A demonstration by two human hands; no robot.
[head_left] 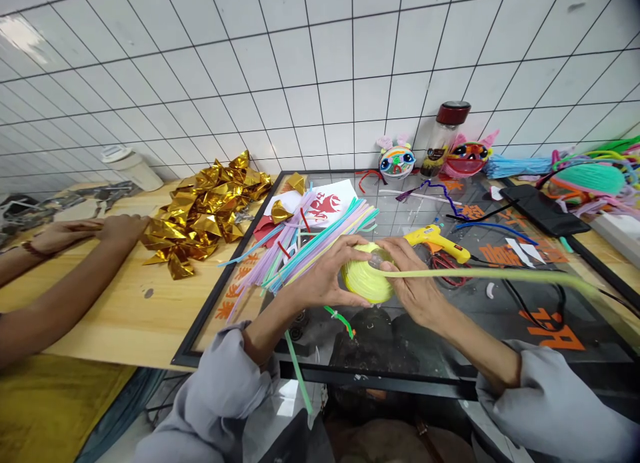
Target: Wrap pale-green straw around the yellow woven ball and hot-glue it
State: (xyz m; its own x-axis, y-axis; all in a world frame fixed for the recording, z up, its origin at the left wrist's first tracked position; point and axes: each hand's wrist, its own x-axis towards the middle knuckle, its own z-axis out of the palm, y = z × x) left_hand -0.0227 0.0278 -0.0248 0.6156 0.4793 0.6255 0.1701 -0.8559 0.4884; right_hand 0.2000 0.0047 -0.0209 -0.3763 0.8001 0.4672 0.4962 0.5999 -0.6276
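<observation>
Between my two hands is a round yellow ball wrapped in rows of fuzzy pipe cleaner, with a clear patch showing at its top. My left hand curls around its left side, thumb below and fingers above. On the other side my right hand presses against the ball and pinches a yellow pipe cleaner, whose long free end stretches far to the right. Behind my left hand lies a bundle of pastel pipe cleaners. A yellow glue gun rests just beyond my right hand.
A framed glass panel covers the table. Gold foil pieces are heaped at left, beside another person's hands. Two decorated animal heads, one multicoloured, stand by the wall with a bottle. A black phone and cables lie right.
</observation>
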